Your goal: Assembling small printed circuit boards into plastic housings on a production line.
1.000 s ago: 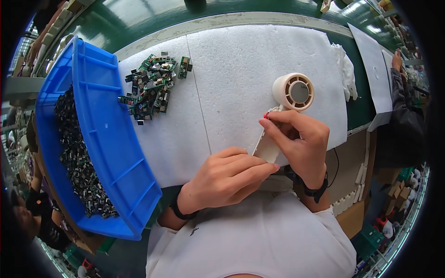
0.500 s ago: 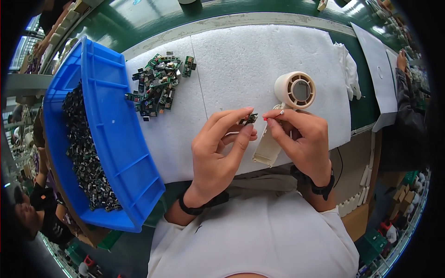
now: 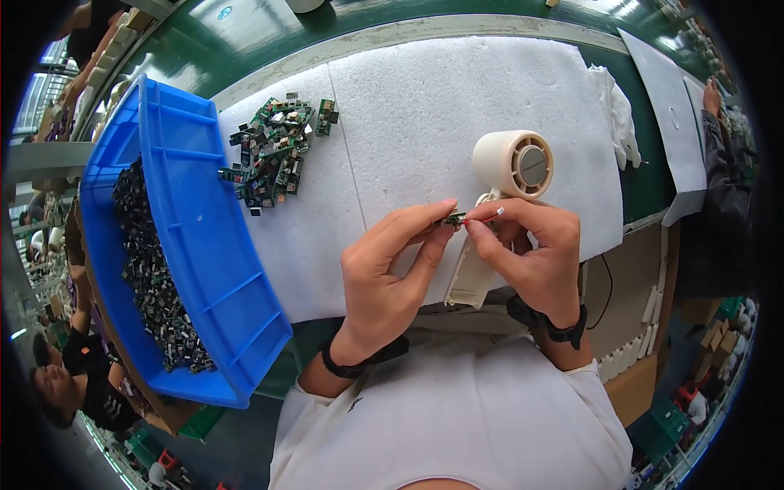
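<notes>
Between its thumb and fingertips, my left hand [image 3: 388, 265] pinches a small green circuit board [image 3: 452, 219]. My right hand [image 3: 535, 249] is closed on a thin red wire [image 3: 487, 219], whose end meets the board's right edge; whether it is plugged in I cannot tell. A small white connector [image 3: 501, 211] shows by my right fingertips. Just beyond and under my right hand lies a cream handheld fan [image 3: 496, 162], its round head facing right. The fan's hollow handle shell [image 3: 469, 282] points toward me, partly covered by my right hand.
A pile of circuit boards [image 3: 278, 151] lies on the white foam sheet [image 3: 416, 106]. At left, a tilted blue bin [image 3: 204, 245] holds many more boards. White gloves [image 3: 616, 114] rest at the sheet's right edge. Other people are at both sides.
My hands have come together, bringing the red wire's end against the circuit board. The fan has shifted slightly, its head turned a little more to the right.
</notes>
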Demonstrator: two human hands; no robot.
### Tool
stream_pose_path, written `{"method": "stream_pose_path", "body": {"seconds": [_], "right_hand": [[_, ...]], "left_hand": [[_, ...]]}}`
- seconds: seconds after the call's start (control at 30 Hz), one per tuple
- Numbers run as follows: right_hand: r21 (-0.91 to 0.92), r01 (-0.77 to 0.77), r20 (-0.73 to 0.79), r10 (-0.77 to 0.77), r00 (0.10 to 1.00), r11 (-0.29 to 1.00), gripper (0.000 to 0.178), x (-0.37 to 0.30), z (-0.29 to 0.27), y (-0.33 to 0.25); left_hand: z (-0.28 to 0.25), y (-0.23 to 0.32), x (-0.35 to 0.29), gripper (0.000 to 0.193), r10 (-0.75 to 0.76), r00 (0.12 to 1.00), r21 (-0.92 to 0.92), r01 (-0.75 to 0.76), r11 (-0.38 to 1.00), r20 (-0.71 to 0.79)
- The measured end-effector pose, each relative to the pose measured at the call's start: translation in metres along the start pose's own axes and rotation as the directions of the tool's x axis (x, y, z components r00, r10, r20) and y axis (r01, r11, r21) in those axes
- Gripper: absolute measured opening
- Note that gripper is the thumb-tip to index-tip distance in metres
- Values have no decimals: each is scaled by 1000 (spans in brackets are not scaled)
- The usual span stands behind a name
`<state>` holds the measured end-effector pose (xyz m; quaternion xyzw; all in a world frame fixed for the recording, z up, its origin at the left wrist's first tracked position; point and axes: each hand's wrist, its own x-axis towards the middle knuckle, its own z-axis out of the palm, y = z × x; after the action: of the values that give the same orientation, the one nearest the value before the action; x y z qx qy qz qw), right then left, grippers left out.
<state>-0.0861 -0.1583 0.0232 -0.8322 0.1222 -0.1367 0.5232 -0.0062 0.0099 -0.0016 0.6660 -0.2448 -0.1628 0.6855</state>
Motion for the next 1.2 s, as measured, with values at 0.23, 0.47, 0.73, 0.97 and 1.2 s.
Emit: {"method": "stream_pose_path", "body": {"seconds": [0.23,0.47,0.73,0.97,1.2], "right_hand": [[38,38,13,-39,999,999,12,-2,-7,0],[134,75,87,-87,992,988,16,1,-14,7],[130,94,186,-118,976,987,19,6,-18,12],[110,94,169,-111,979,990,18,8,-16,18],[228,-12,113,-14,994,974,13,0,-12,9]], "left_hand": [[-15,0,1,35,-61,979,-171,95,981,196],[-26,3,7,37,-110,932,-347,236,908,346],[-29,0,8,37,-141,911,-317,275,908,387],[-24,-1,7,35,-109,939,-229,190,955,327],[-21,2,3,35,-104,964,-324,182,928,244]]}}
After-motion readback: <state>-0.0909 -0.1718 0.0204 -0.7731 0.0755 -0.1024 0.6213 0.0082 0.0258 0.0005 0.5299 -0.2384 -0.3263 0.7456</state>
